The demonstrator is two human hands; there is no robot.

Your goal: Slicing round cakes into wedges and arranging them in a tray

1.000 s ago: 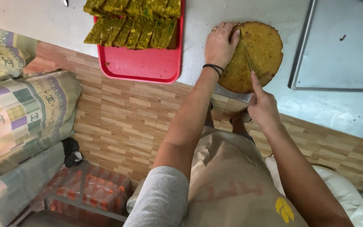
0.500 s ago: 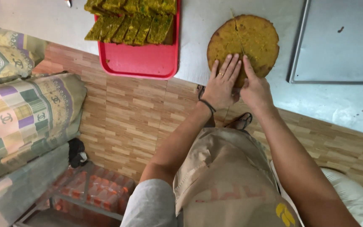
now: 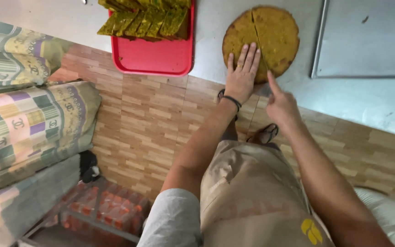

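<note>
Progress status: cutting is partly complete. Bundles [image 3: 28,119] of patterned fabric lie stacked at 9 o'clock, clear of the work. A red tray [image 3: 156,57] at 11 o'clock already carries a row of cut slices [image 3: 147,18] along its far edge; the near half of the tray is bare. The round cake [image 3: 261,41] sits on the steel table [image 3: 206,27] at 12 o'clock, touching nothing but the hands. One cut line runs across it; most of it is uncut. The left hand [image 3: 242,75] lies flat, fingers spread, pressing the cake's near left part. The right hand [image 3: 280,103] points its forefinger at the near rim; whether it holds a blade cannot be told. A steel sheet [image 3: 366,41] lies at 1 o'clock.
</note>
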